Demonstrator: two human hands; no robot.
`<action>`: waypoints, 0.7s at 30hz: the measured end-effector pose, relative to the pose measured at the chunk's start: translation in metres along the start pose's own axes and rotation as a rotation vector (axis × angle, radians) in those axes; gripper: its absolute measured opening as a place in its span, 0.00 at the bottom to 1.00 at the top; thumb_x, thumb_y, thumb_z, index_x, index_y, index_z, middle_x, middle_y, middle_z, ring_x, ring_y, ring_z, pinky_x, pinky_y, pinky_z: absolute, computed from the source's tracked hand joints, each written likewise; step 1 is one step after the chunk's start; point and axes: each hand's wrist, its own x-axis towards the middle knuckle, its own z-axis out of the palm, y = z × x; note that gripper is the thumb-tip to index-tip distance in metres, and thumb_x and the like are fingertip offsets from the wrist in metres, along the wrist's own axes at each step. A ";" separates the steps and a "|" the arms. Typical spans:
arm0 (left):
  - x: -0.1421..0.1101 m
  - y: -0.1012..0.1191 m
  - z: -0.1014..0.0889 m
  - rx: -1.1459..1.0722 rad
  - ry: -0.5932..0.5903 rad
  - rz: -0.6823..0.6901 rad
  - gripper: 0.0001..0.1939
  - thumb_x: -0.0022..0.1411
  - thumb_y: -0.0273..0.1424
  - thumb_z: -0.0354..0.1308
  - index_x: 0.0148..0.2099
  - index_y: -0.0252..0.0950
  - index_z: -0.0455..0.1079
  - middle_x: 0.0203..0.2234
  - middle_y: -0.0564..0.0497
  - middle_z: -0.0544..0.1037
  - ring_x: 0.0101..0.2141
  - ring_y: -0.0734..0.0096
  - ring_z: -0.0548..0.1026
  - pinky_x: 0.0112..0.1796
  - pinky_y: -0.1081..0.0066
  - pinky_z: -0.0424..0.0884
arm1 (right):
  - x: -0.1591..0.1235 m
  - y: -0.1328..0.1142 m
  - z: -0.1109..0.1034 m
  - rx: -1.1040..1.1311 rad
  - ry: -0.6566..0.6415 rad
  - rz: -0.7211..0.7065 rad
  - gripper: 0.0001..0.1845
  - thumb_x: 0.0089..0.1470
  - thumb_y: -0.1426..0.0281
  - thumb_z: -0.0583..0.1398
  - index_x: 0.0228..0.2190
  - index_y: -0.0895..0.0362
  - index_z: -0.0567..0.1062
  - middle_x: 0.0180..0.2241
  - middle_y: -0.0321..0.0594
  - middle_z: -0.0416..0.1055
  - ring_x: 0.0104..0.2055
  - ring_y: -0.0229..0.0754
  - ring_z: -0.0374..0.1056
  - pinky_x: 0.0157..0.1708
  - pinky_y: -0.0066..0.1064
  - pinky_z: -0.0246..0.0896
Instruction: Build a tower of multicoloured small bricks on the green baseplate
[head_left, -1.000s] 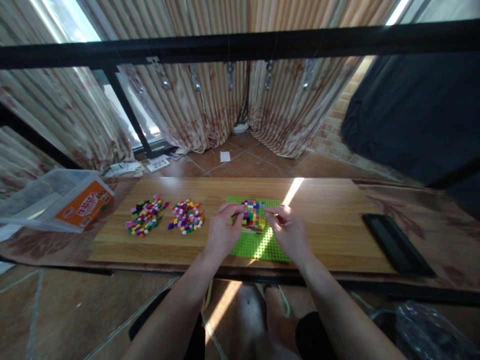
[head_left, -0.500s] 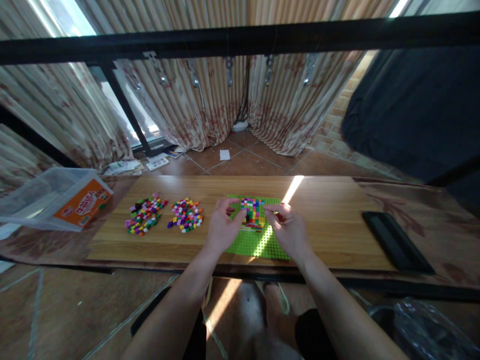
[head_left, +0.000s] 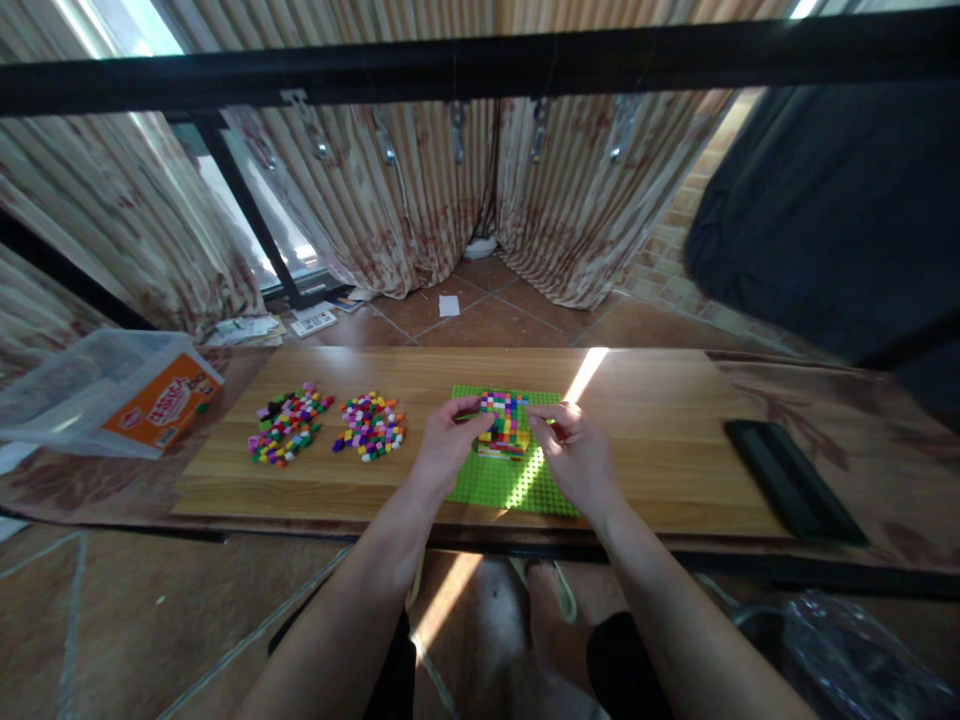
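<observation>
A many-coloured structure of toy building bricks [head_left: 510,432] stands on a bright green studded baseplate [head_left: 487,485]. My left hand [head_left: 448,440] is at the structure's left side, thumb and forefinger closed on its edge. On the opposite side, my right hand [head_left: 574,452] has thumb and forefinger pinched close to the right edge. Whatever lies between those right fingertips is too small to make out. Loose bricks lie in two piles to the left, a farther pile [head_left: 289,425] and a nearer pile [head_left: 370,427].
The wooden tabletop [head_left: 660,440] carries the baseplate and piles. A clear plastic box [head_left: 90,380] with an orange label stands left of it. To the right lies a dark tray [head_left: 795,482]. Crumpled clear plastic [head_left: 855,650] sits at lower right. A black bar [head_left: 480,65] crosses above.
The view has tipped slightly, so the scene sits higher. My left thumb has shifted onto the structure's left edge. My right hand stays almost in place.
</observation>
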 end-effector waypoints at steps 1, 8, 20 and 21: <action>0.000 -0.001 0.000 -0.009 0.004 -0.006 0.16 0.43 0.29 0.66 0.38 0.32 0.74 0.32 0.47 0.78 0.34 0.71 0.73 0.42 0.66 0.67 | 0.000 0.000 0.000 0.003 0.003 0.008 0.10 0.52 0.68 0.57 0.31 0.55 0.78 0.28 0.39 0.72 0.26 0.37 0.65 0.28 0.29 0.59; -0.001 -0.004 0.005 -0.063 0.065 -0.025 0.16 0.42 0.28 0.67 0.37 0.32 0.73 0.29 0.49 0.77 0.32 0.71 0.74 0.39 0.67 0.68 | -0.002 0.003 0.007 0.060 -0.004 0.135 0.12 0.50 0.66 0.57 0.36 0.56 0.78 0.30 0.41 0.76 0.26 0.38 0.68 0.28 0.31 0.62; -0.005 -0.003 0.010 -0.097 0.129 -0.036 0.15 0.40 0.29 0.67 0.34 0.33 0.73 0.29 0.50 0.76 0.30 0.74 0.72 0.34 0.73 0.65 | -0.004 0.003 0.008 0.114 0.011 0.108 0.14 0.51 0.64 0.56 0.34 0.58 0.78 0.29 0.41 0.73 0.23 0.36 0.64 0.24 0.28 0.59; -0.005 -0.002 0.008 -0.098 0.118 -0.044 0.15 0.40 0.31 0.68 0.34 0.33 0.73 0.29 0.50 0.76 0.29 0.75 0.71 0.33 0.73 0.65 | -0.004 0.004 0.008 0.116 0.000 0.118 0.14 0.51 0.64 0.56 0.34 0.58 0.77 0.28 0.41 0.74 0.23 0.35 0.63 0.23 0.28 0.59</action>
